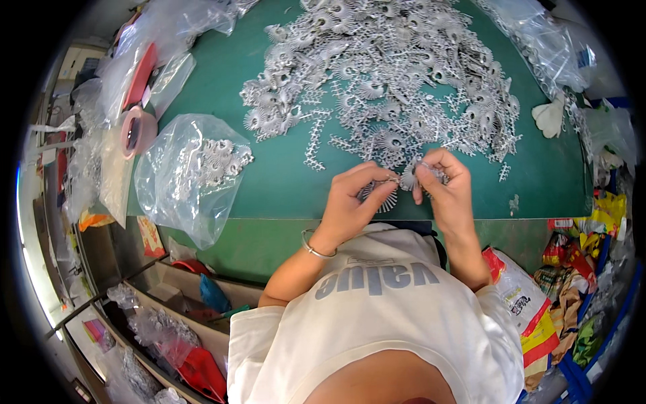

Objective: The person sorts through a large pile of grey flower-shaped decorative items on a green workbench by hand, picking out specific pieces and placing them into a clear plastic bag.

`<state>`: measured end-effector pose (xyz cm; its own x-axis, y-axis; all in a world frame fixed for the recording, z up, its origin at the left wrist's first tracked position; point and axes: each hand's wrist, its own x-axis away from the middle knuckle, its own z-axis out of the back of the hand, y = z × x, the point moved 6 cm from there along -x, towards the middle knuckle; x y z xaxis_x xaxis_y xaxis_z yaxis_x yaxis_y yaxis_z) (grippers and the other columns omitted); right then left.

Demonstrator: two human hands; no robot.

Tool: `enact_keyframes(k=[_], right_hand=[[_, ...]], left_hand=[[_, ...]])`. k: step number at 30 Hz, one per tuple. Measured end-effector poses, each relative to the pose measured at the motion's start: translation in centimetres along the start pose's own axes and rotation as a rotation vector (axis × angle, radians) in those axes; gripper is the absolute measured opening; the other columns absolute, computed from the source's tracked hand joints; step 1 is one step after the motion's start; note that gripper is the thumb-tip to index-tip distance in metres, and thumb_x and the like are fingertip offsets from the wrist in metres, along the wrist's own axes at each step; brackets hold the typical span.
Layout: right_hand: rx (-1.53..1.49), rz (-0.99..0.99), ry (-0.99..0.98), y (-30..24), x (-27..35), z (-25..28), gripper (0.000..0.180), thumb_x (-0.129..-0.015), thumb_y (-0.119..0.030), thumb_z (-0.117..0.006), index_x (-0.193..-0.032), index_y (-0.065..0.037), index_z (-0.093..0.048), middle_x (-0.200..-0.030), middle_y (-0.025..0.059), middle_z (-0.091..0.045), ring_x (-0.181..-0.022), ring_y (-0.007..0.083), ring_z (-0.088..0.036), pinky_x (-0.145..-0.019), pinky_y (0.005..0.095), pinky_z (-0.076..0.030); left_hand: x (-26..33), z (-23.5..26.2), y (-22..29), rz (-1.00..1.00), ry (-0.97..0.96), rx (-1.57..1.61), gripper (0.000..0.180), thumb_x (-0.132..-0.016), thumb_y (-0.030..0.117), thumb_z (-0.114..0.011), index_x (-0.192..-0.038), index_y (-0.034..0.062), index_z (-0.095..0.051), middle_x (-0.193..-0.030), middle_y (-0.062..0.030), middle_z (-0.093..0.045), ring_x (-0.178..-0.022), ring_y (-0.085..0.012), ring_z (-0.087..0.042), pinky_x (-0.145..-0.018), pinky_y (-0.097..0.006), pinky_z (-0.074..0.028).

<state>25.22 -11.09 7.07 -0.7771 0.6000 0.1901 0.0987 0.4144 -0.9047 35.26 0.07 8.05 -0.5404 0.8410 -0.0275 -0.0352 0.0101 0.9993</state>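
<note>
My left hand [353,202] and my right hand [445,190] meet over the near edge of a green table [276,182]. Both pinch a small silver fan-shaped metal part [397,185] held between them, its thin ribs hanging below my left fingers. Just beyond my fingers spreads a big heap of the same silver parts [390,81], covering the far middle of the table. A thin bangle [315,248] circles my left wrist.
A clear plastic bag [192,172] holding several silver parts lies at the left. Tape rolls [138,128] and more clear bags sit at the far left; crumpled bags [545,40] at the far right. Bins with bags lie under the table, colourful wrappers [565,269] at the right.
</note>
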Motion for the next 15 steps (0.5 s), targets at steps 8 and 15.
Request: enact_keyframes(k=[8, 15], right_hand=[[0.634, 1.121, 0.225, -3.5, 4.1, -1.7, 0.013, -0.07, 0.004, -0.067, -0.076, 0.0, -0.056, -0.065, 0.0094, -0.053, -0.049, 0.018, -0.05, -0.046, 0.0232, -0.039], [-0.027, 0.095, 0.134, 0.2, 0.2, 2.1, 0.009, -0.081, -0.002, -0.059, -0.078, -0.001, -0.051, -0.066, 0.0034, -0.049, -0.05, 0.0091, -0.048, -0.045, 0.0211, -0.037]], left_hand=[[0.5, -1.4, -1.2, -0.017, 0.101, 0.165, 0.01, -0.081, 0.005, -0.058, -0.087, -0.0015, -0.063, -0.079, -0.0035, -0.059, -0.072, -0.0088, -0.05, -0.064, -0.021, -0.04], [-1.0, -2.1, -1.9, 0.048, 0.186, 0.043, 0.01, -0.082, 0.006, -0.058, -0.085, -0.003, -0.061, -0.076, -0.0018, -0.058, -0.068, -0.007, -0.049, -0.062, -0.02, -0.039]])
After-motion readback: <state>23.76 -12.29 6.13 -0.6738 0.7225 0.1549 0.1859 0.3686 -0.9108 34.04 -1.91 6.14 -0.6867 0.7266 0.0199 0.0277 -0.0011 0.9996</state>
